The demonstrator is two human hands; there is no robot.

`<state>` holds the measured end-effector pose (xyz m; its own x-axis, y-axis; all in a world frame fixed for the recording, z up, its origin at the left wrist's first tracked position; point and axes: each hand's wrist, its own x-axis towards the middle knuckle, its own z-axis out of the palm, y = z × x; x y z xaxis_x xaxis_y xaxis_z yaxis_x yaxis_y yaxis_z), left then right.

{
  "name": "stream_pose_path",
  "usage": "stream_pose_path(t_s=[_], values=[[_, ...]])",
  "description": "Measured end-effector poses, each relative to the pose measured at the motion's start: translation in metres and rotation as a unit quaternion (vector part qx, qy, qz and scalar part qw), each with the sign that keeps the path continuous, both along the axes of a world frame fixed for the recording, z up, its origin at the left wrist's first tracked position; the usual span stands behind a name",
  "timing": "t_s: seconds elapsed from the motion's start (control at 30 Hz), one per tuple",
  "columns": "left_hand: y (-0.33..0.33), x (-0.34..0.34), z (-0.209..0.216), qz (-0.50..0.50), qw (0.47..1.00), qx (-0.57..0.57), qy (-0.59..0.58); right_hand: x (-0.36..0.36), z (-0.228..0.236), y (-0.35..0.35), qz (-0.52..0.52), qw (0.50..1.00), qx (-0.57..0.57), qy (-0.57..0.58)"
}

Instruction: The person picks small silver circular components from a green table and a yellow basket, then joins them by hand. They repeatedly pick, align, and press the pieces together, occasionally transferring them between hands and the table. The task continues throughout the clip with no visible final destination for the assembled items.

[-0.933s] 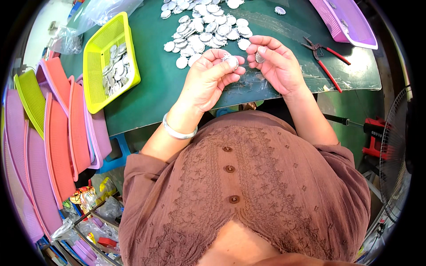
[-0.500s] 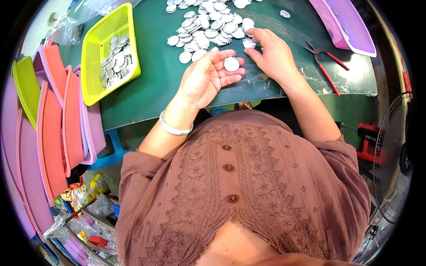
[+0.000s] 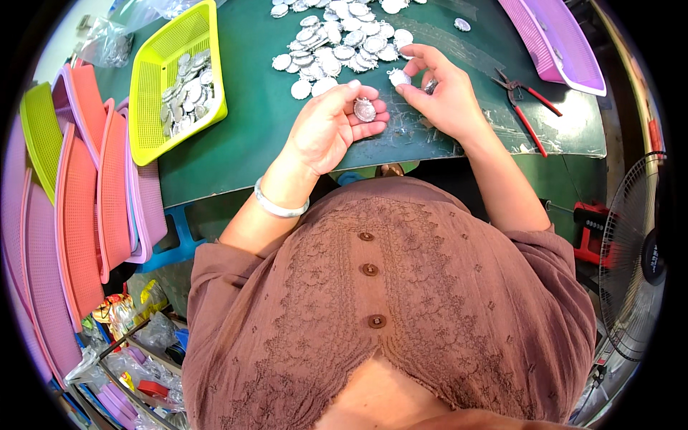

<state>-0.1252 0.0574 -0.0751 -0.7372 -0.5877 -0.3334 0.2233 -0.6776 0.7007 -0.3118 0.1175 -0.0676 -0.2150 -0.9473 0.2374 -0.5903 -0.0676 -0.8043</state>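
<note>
My left hand (image 3: 330,125) is turned palm up, fingers slightly curled, with a round silver pendant (image 3: 364,110) resting on them. The pendant has a small loop at its top and shows a darker, patterned face. Across from it, my right hand (image 3: 448,97) has thumb and fingers bent around a pale round pendant (image 3: 398,77) at the tips. Another silver pendant (image 3: 430,86) shows partly in the curl of that hand. Just beyond both hands lies a heap of similar silver pendants (image 3: 344,52), some pale and flat-faced, others edged with ridges.
A yellow-green basket (image 3: 147,107) holding silver pieces stands left on the green table (image 3: 236,143). Red-handled pliers (image 3: 522,107) lie to the right, below a purple basket (image 3: 573,50). Stacked coloured baskets (image 3: 79,215) are at far left, a fan (image 3: 631,251) at right.
The pendant on my left fingers now shows its darker patterned face instead of the plain pale one. My right fingers have drawn in, with a pendant visible in their curl.
</note>
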Motion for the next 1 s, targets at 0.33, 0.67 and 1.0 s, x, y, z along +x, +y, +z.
stream_pose_path(t_s=[0.33,0.67,1.0], values=[[0.006,-0.006,0.003,0.019,1.000,0.016,0.000,0.026,0.010,0.014,0.048,0.988,-0.146,0.008],[0.008,-0.003,-0.001,0.002,0.998,0.015,0.066,0.031,0.006,0.018,0.044,0.983,-0.103,-0.146],[0.011,-0.008,0.004,0.036,0.999,-0.014,0.034,0.028,0.010,0.018,0.058,0.930,0.014,-0.363]])
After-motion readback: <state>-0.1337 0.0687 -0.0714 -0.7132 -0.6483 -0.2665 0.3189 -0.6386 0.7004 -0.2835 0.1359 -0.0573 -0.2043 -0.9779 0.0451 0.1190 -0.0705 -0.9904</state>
